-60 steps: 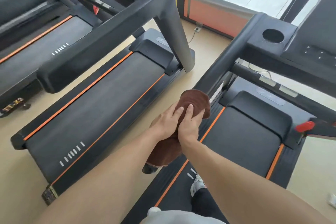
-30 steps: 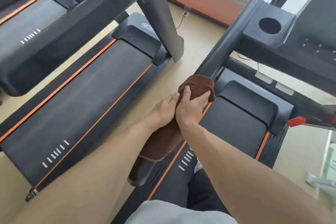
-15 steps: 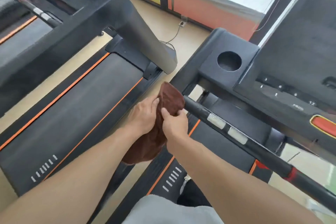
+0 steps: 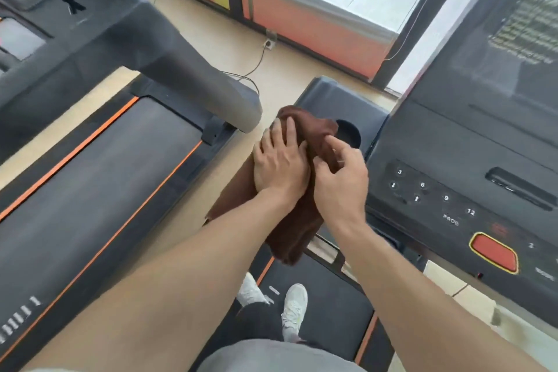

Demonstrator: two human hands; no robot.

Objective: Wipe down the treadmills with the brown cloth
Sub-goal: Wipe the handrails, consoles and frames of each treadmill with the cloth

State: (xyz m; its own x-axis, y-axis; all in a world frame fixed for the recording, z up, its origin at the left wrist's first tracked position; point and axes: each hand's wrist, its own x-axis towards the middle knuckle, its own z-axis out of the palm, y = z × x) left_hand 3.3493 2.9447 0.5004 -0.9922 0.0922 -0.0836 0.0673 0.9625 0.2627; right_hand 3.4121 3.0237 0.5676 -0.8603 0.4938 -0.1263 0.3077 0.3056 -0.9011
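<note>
The brown cloth (image 4: 305,214) had moved up. A moment before, both hands were rubbing it along the long side bar of the treadmill the person stood on, and half a second before it was at the top end of that bar. Now it lay bunched on the flat black corner of the console (image 4: 329,96), right beside the round cup hole (image 4: 350,133), with its long end hanging down over the edge toward the belt. The left hand (image 4: 280,164) lay flat on top of the cloth with its fingers mostly straight, pressing it down. The right hand (image 4: 341,178) had its fingers curled and was pinching a fold of the cloth. That looked like the side bar was done and the top part of this machine was next. The button panel (image 4: 437,196) and the red stop button (image 4: 495,252) sat just to the right of the hands, so a wide swipe that way could bump a button. The dark screen (image 4: 498,54) stood up behind them like a wall. On the left, the big grey arm of the other treadmill (image 4: 193,75) ended close to the cloth, with only a thin strip of floor between the two machines. There was open room on the flat corner in front of the hands, and down below, where the white shoes (image 4: 294,308) stood on the belt (image 4: 332,311). The hanging end of the cloth could catch on the frame under the console.
</note>
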